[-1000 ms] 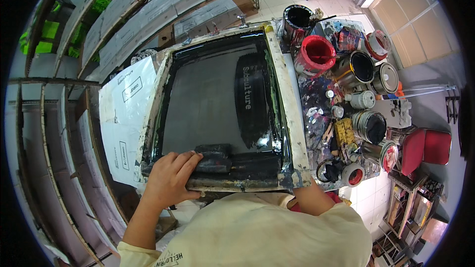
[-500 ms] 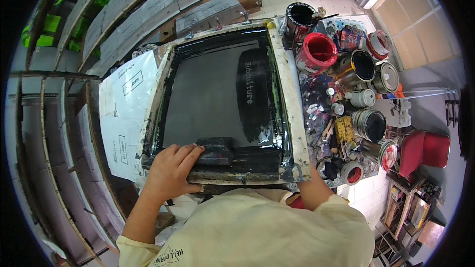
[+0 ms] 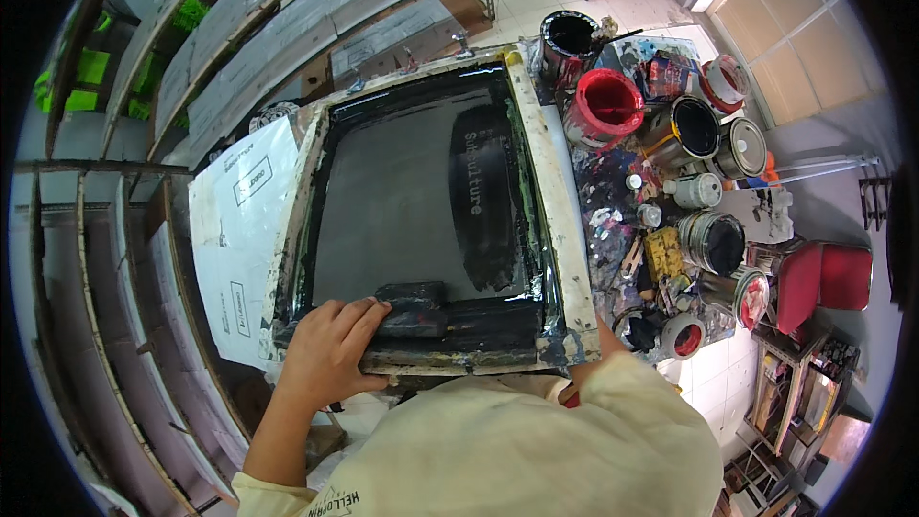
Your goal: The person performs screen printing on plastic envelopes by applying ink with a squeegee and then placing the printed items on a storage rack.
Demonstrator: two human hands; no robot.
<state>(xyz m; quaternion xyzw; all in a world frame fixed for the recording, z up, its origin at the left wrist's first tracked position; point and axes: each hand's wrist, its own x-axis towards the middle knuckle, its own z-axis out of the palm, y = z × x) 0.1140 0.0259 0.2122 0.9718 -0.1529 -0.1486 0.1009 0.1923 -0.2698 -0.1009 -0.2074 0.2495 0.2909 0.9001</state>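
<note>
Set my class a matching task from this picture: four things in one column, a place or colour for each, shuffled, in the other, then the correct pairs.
Things
1. left hand
2. screen-printing frame
3. chair
4. dark block

Places and colours
A. red, off to the right
B. within the rim, toward the near side
C. gripping the near edge, fingers on top
D. whitish, with dark stains

Right pairs: 1-C, 2-D, 3-A, 4-B
</note>
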